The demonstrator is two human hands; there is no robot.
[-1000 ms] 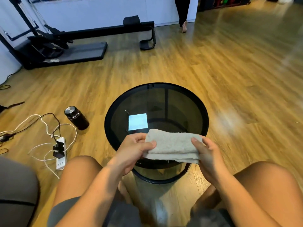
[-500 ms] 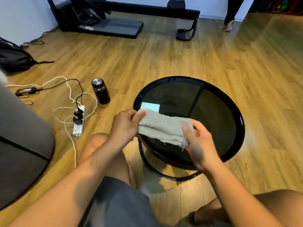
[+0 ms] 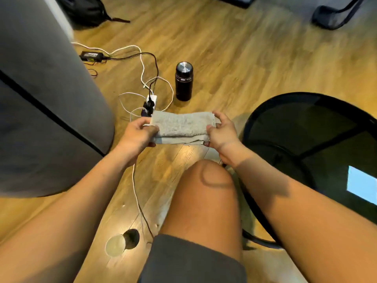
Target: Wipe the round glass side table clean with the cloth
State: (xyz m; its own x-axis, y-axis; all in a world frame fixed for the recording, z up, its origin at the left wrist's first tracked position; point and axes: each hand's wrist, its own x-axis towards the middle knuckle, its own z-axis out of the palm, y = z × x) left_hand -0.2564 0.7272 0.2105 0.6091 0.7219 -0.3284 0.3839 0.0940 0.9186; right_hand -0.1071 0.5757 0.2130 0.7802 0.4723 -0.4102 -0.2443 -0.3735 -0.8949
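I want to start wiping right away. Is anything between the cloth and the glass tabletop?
Nothing visible. Both hands, left hand and right hand, hold the folded cloth over the floor, left of the glass side table. Only open air lies between; the visible tabletop carries nothing.

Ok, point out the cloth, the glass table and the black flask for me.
cloth (image 3: 182, 125): head view, middle of the folded grey top face.
glass table (image 3: 306, 127): head view, bare dark glass near the far rim.
black flask (image 3: 184, 86): head view, middle of its dark body.
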